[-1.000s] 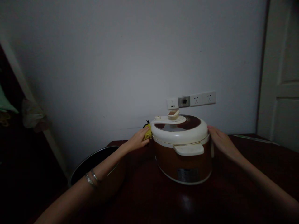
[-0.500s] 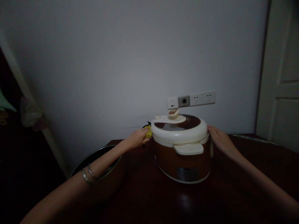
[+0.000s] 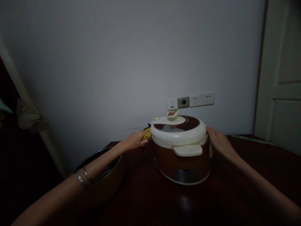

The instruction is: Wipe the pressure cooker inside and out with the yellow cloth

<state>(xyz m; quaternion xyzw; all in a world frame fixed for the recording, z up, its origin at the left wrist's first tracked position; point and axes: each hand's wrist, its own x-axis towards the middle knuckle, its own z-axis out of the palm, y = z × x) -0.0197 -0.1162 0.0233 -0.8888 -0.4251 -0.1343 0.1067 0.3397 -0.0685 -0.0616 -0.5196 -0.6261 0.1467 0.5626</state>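
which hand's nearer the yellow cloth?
Left. The left hand holds the yellow cloth at the left side of the cooker; the right hand is across, at its right side.

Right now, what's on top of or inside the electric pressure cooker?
The electric pressure cooker has its lid on, topped by a cream-and-brown knob. The lid covers the inside; any contents are hidden.

head view | faces wall (image 3: 129,62) across table (image 3: 145,194) | cooker (image 3: 183,161) near, right of centre

two hands (image 3: 135,140), one cooker (image 3: 181,141), one yellow cloth (image 3: 147,135), two bracelets (image 3: 80,178), one round pot (image 3: 114,180), four wall plates (image 3: 172,104)
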